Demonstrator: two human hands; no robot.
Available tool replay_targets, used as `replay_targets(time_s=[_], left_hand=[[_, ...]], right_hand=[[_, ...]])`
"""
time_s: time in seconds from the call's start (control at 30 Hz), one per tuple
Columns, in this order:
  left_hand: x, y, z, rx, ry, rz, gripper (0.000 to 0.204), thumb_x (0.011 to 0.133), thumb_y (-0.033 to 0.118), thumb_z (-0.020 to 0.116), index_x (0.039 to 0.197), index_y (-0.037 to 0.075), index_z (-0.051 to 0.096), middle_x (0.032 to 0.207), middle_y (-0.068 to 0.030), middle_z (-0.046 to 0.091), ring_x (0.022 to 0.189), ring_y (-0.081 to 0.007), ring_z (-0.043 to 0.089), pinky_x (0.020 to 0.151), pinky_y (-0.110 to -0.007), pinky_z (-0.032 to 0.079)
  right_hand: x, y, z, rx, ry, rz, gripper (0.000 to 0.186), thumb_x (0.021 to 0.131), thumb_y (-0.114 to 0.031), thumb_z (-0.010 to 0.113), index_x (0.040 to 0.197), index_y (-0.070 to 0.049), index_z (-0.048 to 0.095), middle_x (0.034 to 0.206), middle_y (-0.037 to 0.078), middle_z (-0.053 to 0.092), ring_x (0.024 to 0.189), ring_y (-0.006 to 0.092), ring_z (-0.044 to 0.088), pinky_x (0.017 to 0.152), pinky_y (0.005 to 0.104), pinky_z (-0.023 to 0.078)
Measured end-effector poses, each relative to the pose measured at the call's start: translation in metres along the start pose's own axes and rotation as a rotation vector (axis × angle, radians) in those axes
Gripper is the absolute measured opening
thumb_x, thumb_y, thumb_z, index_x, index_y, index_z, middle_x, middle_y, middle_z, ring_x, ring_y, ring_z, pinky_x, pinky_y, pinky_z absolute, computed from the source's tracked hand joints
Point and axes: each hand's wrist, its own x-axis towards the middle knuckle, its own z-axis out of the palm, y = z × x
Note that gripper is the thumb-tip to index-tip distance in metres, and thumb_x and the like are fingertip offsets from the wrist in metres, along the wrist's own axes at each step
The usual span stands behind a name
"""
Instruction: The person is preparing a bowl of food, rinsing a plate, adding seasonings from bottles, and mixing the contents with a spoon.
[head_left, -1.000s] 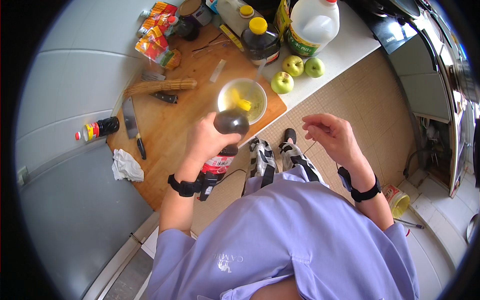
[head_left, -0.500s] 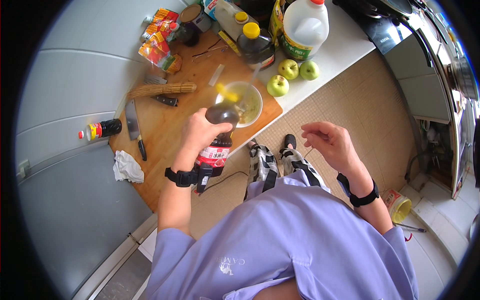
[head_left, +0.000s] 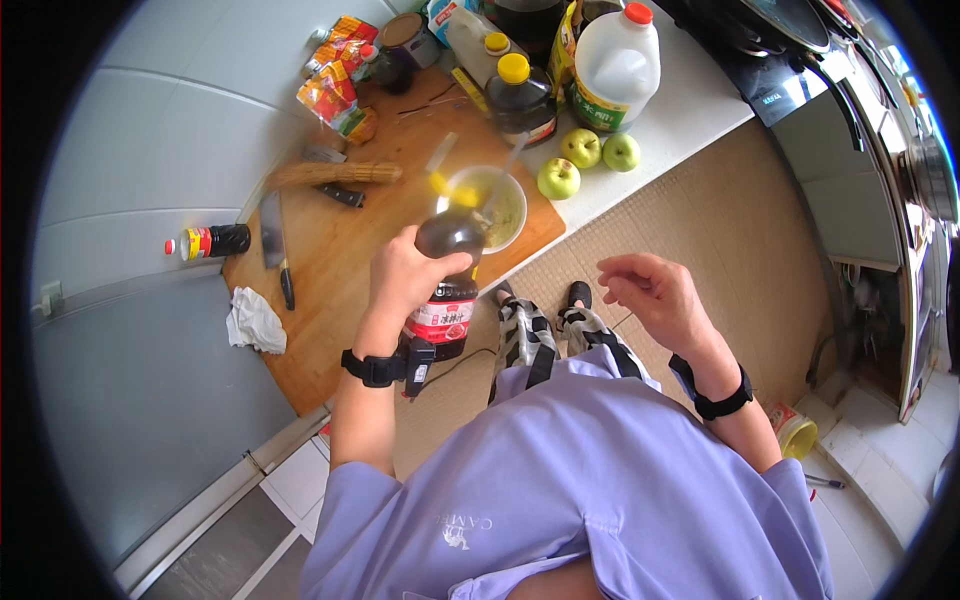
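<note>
Bowl (head_left: 514, 196) on wooden board (head_left: 345, 270). Left hand (head_left: 402, 275) wrapped round bottle (head_left: 449, 288), dark with red label, leaning toward bowl; yellow cap (head_left: 458, 194) blurred, over bowl's left side. Right hand (head_left: 655, 297) right of bowl, nearer body, fingers loosely curled; whether thumb meets fingertips, cannot tell. Three green apples (head_left: 559, 180) just right of bowl; knife (head_left: 272, 232) well left of bowl.

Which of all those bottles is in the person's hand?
The dark, round-shouldered bottle with a red-and-white label, gripped by the left hand; it is the only one being touched.
</note>
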Motion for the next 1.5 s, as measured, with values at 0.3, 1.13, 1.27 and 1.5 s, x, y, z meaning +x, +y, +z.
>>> replay_targets(time_s=[0.3, 1.13, 1.27, 1.5], left_hand=[[-0.008, 0.008, 0.011, 0.229, -0.112, -0.039, 0.05, 0.056, 0.043, 0.072, 0.087, 0.003, 0.063, 0.084, -0.017, 0.066, 0.081, -0.0299, 0.063, 0.073, -0.036, 0.049], [-0.071, -0.001, -0.003, -0.266, 0.31, 0.307, 0.058, 0.054, 0.02, 0.082, 0.104, 0.003, 0.056, 0.09, -0.0143, 0.063, 0.082, -0.0266, 0.063, 0.075, -0.034, 0.05], [-0.088, -0.015, -0.024, -0.263, 0.273, 0.304, 0.062, 0.054, 0.022, 0.081, 0.108, 0.006, 0.054, 0.097, -0.0147, 0.06, 0.089, -0.0314, 0.06, 0.078, -0.037, 0.049], [-0.104, -0.085, -0.082, -0.33, 0.353, 0.421, 0.066, 0.053, 0.022, 0.079, 0.11, 0.008, 0.05, 0.093, -0.0139, 0.058, 0.084, -0.0338, 0.058, 0.072, -0.039, 0.048]], right_hand=[[0.0, -0.004, -0.001, -0.025, -0.035, -0.042, 0.02, 0.086, -0.004, 0.055, 0.103, 0.006, 0.059, 0.09, 0.01, 0.064, 0.079, 0.0125, 0.063, 0.071, 0.0243, 0.051], [0.041, -0.063, 0.06, -0.073, 0.022, -0.415, 0.029, 0.082, -0.01, 0.062, 0.108, 0.002, 0.058, 0.099, 0.015, 0.06, 0.078, 0.0204, 0.062, 0.067, 0.0295, 0.05], [0.06, -0.103, 0.105, -0.212, 0.021, -0.669, 0.048, 0.075, -0.021, 0.07, 0.116, 0.0, 0.054, 0.113, 0.018, 0.055, 0.098, 0.0315, 0.054, 0.084, 0.0373, 0.045], [0.083, -0.162, 0.197, -0.248, -0.208, -0.794, 0.027, 0.064, -0.009, 0.071, 0.088, -0.002, 0.061, 0.093, 0.013, 0.063, 0.091, 0.0325, 0.056, 0.083, 0.0396, 0.043]])
